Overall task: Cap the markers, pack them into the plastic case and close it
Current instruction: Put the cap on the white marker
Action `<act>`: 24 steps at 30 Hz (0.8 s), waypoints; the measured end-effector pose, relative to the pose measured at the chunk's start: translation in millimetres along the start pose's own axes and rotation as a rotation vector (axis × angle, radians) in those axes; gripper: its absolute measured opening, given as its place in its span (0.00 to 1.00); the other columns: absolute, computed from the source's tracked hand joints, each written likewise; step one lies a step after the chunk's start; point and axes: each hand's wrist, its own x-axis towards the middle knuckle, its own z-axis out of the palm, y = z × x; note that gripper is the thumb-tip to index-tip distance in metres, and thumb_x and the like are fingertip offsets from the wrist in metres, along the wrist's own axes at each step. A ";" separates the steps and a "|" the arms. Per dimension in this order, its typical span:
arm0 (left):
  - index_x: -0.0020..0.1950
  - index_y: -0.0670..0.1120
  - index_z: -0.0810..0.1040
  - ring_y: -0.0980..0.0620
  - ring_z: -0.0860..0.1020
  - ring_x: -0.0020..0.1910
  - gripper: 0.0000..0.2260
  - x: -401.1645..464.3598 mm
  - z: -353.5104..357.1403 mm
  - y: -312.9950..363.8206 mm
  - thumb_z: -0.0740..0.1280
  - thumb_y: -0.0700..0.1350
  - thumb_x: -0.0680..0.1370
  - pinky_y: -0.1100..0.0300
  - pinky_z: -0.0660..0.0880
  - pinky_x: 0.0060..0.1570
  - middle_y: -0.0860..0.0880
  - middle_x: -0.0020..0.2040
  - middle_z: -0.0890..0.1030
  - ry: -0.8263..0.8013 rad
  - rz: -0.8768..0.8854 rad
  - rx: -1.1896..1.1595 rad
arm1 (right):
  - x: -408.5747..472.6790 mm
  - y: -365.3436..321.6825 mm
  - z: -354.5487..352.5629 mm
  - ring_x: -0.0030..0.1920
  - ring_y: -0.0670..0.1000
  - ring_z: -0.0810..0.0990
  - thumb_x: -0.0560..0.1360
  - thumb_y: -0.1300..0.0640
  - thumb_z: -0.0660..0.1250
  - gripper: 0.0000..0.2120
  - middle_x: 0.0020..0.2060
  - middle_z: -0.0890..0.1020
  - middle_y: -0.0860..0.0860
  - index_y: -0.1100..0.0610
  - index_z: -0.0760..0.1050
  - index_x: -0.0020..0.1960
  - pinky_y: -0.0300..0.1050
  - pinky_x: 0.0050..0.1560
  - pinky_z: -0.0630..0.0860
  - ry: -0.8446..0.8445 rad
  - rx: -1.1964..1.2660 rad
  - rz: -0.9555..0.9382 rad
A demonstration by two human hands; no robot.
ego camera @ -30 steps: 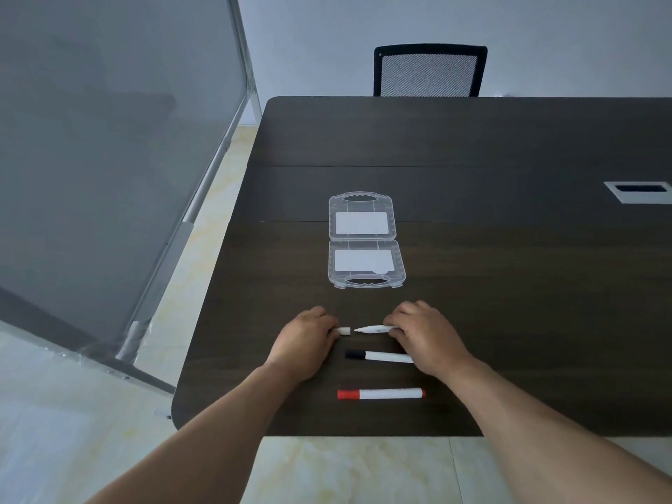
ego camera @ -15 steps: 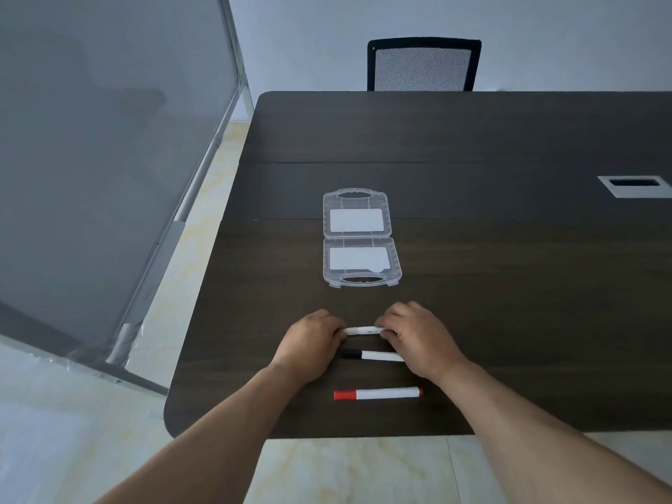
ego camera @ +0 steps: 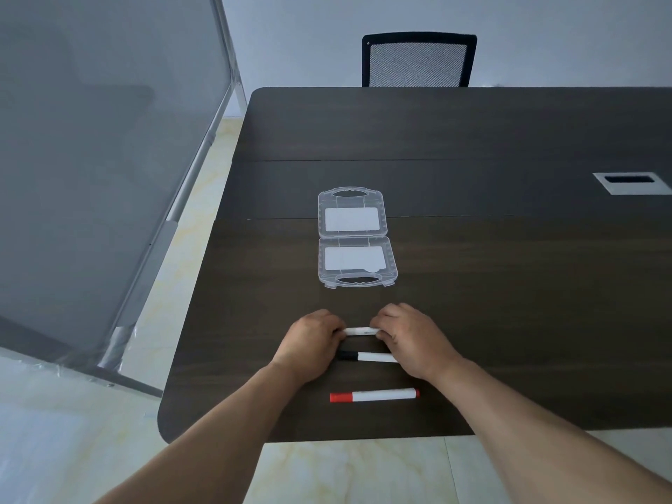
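Both hands have closed in on each other since a second ago: the gap between cap and tip is gone, and the white marker (ego camera: 360, 331) now spans straight from one grip to the other.

From the head camera, the left hand (ego camera: 313, 343) pinches the marker's left end, its fingers (ego camera: 336, 327) curled narrow around it, while the right hand (ego camera: 411, 338) grips the other end the same way. Only the short middle of the barrel shows between them (whether the cap is fully seated I cannot tell).

Just nearer the person than the fingers, the black-capped marker (ego camera: 368, 356) lies on the table (ego camera: 509, 285), partly under the right hand. The red-capped marker (ego camera: 374, 395) lies nearer still, between the wrists. Beyond the fingers, the clear plastic case (ego camera: 354, 237) lies open flat, apart from both hands.
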 end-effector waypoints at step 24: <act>0.65 0.53 0.72 0.48 0.74 0.50 0.16 24.0 -15.7 -5.6 0.61 0.53 0.77 0.54 0.74 0.47 0.48 0.54 0.74 0.239 -0.053 0.157 | -0.9 2.2 -3.9 0.54 0.44 0.73 0.78 0.58 0.63 0.12 0.55 0.79 0.47 0.51 0.76 0.61 0.43 0.53 0.75 -0.018 -0.004 -0.029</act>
